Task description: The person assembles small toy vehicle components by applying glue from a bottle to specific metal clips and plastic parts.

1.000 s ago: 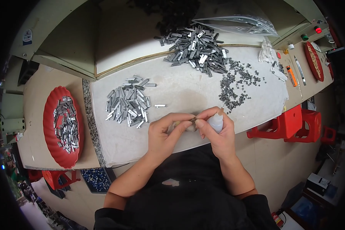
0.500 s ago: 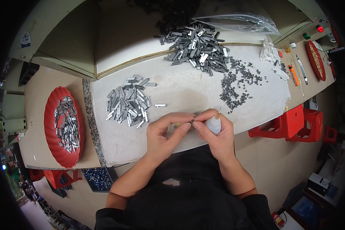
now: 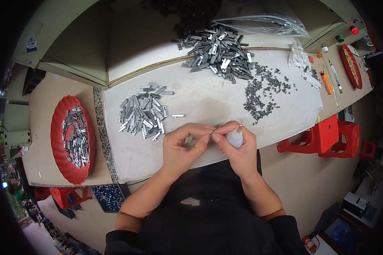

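Above the near edge of the bench, my left hand (image 3: 181,144) and my right hand (image 3: 241,153) meet at the fingertips. Thumb and forefinger of each are pinched together around something too small to make out. A whitish squeeze bottle (image 3: 235,138) with a thin needle tip is tucked in my right hand, its tip pointing up and away from me. Ahead of my left hand one silvery metal piece (image 3: 178,115) lies alone beside a loose heap of similar slotted metal pieces (image 3: 142,110). Small dark parts (image 3: 261,102) are scattered beyond my right hand.
A larger heap of metal pieces (image 3: 219,53) sits at the back by a clear plastic bag (image 3: 264,26). At left stands a red scalloped tray (image 3: 60,140) of metal pieces. An orange cutter (image 3: 326,82) and another red tray (image 3: 348,68) lie right. Red stools (image 3: 323,135) flank the bench.
Both hands have shifted very slightly, and the squeeze bottle has tipped a little within my right hand. The fingertips stay together. The heaps look the same.
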`<state>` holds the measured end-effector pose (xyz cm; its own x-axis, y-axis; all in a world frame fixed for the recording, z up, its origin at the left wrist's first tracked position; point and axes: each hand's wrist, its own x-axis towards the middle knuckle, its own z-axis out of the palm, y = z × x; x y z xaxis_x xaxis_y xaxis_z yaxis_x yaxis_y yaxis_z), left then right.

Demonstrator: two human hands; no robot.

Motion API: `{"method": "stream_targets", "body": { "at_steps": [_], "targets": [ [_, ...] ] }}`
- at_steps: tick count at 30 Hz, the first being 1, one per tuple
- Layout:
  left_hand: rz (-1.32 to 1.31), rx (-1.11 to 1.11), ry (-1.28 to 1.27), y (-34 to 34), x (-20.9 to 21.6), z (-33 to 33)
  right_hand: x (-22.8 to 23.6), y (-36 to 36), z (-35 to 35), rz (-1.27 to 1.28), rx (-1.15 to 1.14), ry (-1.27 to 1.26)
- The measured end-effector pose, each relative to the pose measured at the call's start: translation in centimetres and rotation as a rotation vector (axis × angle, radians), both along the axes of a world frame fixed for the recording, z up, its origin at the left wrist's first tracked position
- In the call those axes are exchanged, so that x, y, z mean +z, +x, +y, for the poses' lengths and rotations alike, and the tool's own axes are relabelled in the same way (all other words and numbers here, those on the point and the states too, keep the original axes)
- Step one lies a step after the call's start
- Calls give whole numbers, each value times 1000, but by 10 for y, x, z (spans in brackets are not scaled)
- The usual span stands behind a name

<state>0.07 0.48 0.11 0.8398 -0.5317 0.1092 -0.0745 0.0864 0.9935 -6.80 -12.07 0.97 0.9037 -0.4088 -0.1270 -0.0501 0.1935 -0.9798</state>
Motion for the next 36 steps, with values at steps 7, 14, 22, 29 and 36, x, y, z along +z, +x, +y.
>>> {"method": "stream_targets", "body": {
  "at_steps": [7, 14, 22, 29, 36],
  "targets": [
    [448, -50, -33, 10, 22, 5, 4, -7, -14, 3, -60, -29],
    [578, -24, -18, 18, 23, 1, 0, -18, -20, 0, -73, -8],
    [564, -54, 13, 20, 21, 1, 0, -21, -24, 13, -48, -24],
    [337, -75, 16, 8, 20, 0, 8, 1, -21, -11, 49, 19],
    [263, -67, 62, 4, 22, 1, 6, 6, -20, 32, 158, 56]
  ]
}}
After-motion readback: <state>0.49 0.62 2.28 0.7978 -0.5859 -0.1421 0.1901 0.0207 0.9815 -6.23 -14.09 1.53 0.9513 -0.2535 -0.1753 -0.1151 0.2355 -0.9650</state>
